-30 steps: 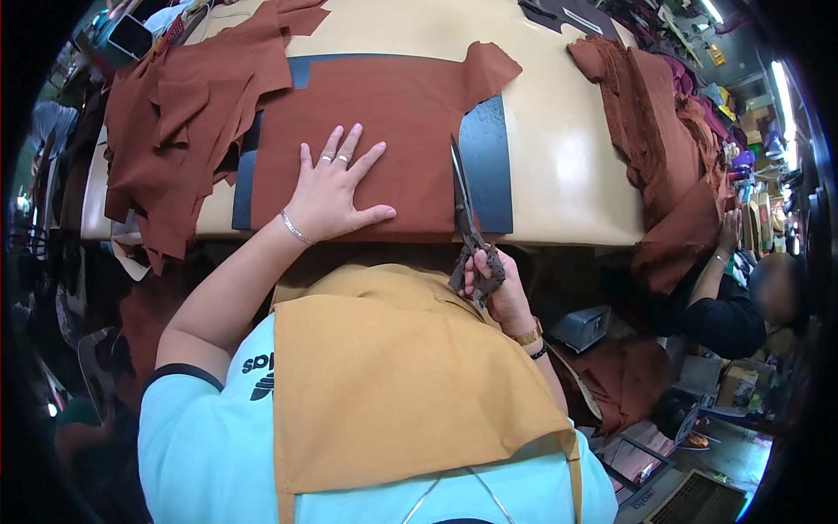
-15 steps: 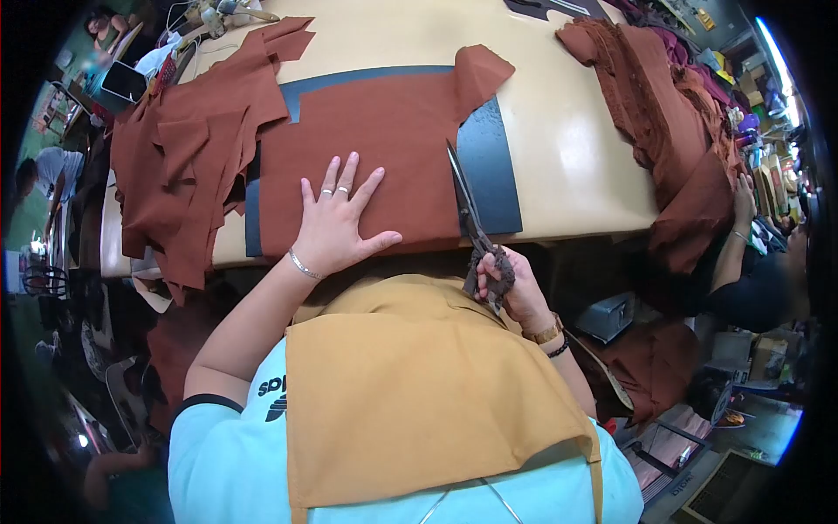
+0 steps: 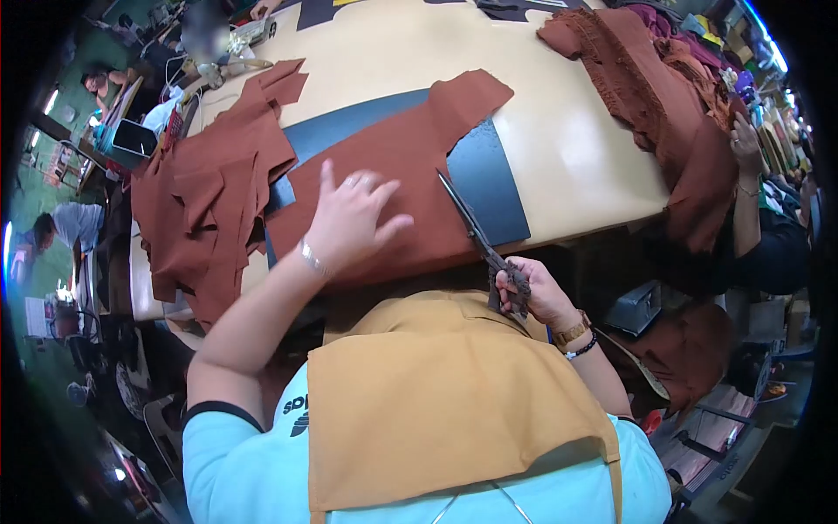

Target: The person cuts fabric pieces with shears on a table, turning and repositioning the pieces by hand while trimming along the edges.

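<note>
My left hand [image 3: 349, 223], slightly blurred, is over the reddish-brown fabric [image 3: 384, 148] with its fingers spread and curved; nothing is in it. In my right hand [image 3: 537, 288] are the handles of large dark scissors [image 3: 476, 231], wrapped in dark material. The blades point up and to the left, lying by the fabric's right edge. Beneath the fabric is a dark blue board [image 3: 496, 188], showing at its right side and upper left. One fabric corner sticks out past the board's top edge.
More brown fabric lies piled at the left [image 3: 196, 201] and right [image 3: 663, 105] of the cream table [image 3: 567, 131]. A co-worker's hand [image 3: 745, 144] touches the right pile. Another hand [image 3: 264, 9] shows at the far edge. Dark pieces lie at the back.
My left hand has gone from lying flat on the fabric to a raised, curved pose. The fabric has turned and shifted over the board. The whole view has tilted.
</note>
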Demonstrator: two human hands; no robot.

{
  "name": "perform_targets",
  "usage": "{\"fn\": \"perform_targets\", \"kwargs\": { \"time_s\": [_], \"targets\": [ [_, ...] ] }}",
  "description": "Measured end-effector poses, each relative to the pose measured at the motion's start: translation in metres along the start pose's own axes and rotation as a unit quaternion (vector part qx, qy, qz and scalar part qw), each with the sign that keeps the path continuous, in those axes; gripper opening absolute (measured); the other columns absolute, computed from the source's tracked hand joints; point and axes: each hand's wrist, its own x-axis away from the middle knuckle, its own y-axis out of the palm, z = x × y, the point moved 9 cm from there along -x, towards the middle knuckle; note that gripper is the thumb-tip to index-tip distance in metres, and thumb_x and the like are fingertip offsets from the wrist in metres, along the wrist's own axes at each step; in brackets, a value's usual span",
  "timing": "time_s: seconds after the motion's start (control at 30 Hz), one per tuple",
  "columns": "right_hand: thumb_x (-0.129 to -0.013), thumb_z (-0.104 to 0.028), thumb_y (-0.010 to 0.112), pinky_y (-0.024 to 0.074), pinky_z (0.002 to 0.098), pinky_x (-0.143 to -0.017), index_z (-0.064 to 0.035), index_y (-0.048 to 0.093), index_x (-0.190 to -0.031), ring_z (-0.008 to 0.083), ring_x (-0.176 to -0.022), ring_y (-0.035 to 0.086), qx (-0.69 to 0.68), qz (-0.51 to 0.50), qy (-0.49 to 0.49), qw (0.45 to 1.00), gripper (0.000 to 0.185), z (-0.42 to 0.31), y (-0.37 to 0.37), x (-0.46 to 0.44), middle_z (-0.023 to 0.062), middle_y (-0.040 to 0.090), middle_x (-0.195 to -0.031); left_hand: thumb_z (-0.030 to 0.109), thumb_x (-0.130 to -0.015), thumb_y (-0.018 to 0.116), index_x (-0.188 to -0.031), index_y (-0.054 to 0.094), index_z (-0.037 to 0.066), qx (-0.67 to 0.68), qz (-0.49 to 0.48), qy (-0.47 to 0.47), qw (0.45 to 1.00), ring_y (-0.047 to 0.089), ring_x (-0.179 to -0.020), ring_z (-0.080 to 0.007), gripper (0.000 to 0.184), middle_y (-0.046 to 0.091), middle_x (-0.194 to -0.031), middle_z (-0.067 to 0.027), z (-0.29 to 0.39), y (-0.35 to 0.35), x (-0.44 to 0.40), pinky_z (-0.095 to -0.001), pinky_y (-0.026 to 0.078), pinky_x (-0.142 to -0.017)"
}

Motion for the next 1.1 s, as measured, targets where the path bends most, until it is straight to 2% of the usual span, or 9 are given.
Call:
{"fn": "perform_targets", "kwargs": {
  "time_s": [0.07,0.17,0.27,0.47,0.77,1.1],
  "targets": [
    [-0.089,-0.022,0.067,0.0481,0.0224,-0.056,-0.006,0.058,-0.086,0.0077,-0.057,0.056,-0.006,0.0,-0.005,1.0,0.019,0.0,-0.001,0.0,0.0002,0.058,-0.069,0.06,-0.083,0.059,-0.135,0.049,0.014,-0.017,0.026,0.108,0.994,0.039,-0.133,-0.0305,0.07,0.046,-0.138,-0.0149,-0.006,0.014,-0.04,-0.0639,0.019,-0.108],
    [-0.089,-0.024,0.067,0.0474,0.022,-0.055,-0.0064,0.058,-0.086,0.0077,-0.056,0.056,-0.014,0.003,-0.012,1.0,0.02,-0.001,0.0,0.001,-0.0004,0.058,-0.068,0.07,-0.074,0.062,-0.143,0.038,0.016,0.026,0.006,0.178,0.984,0.024,-0.142,-0.0353,0.091,0.029,-0.152,-0.0163,-0.008,0.023,-0.081,-0.0628,0.018,-0.11],
    [-0.088,-0.026,0.067,0.0469,0.0218,-0.054,-0.0069,0.057,-0.085,0.0076,-0.056,0.056,-0.004,0.002,-0.018,1.0,0.022,-0.008,0.003,0.002,-0.0009,0.058,-0.067,0.079,-0.063,0.063,-0.149,0.029,0.017,0.006,-0.093,0.165,0.982,0.015,-0.144,-0.0383,0.111,0.018,-0.156,-0.0166,-0.022,0.052,-0.097,-0.0638,0.015,-0.11],
    [-0.088,-0.031,0.067,0.045,0.0204,-0.051,-0.0076,0.056,-0.085,0.0065,-0.054,0.056,0.015,0.0,0.0,1.0,0.026,-0.006,0.001,-0.01,-0.0008,0.058,-0.065,0.081,-0.063,0.061,-0.151,0.021,0.015,0.026,-0.058,0.152,0.986,0.011,-0.145,-0.0372,0.117,0.015,-0.157,-0.0159,-0.023,0.061,-0.086,-0.065,0.014,-0.11],
    [-0.089,-0.031,0.067,0.044,0.0196,-0.051,-0.0072,0.057,-0.085,0.0066,-0.054,0.056,0.024,-0.018,-0.004,1.0,0.026,-0.007,0.002,-0.01,-0.0007,0.058,-0.064,0.083,-0.062,0.059,-0.151,0.021,0.012,0.046,-0.037,0.077,0.995,0.012,-0.145,-0.0362,0.12,0.015,-0.157,-0.0149,-0.029,0.064,-0.069,-0.0622,0.011,-0.112],
    [-0.089,-0.031,0.067,0.0443,0.0204,-0.051,-0.0068,0.057,-0.085,0.0066,-0.054,0.056,-0.005,-0.011,-0.01,1.0,0.026,-0.006,0.002,-0.011,-0.0008,0.057,-0.065,0.083,-0.061,0.059,-0.15,0.022,0.011,0.047,-0.033,0.04,0.998,0.012,-0.145,-0.0356,0.121,0.016,-0.157,-0.0152,-0.025,0.063,-0.06,-0.0631,0.012,-0.111]
  ]
}}
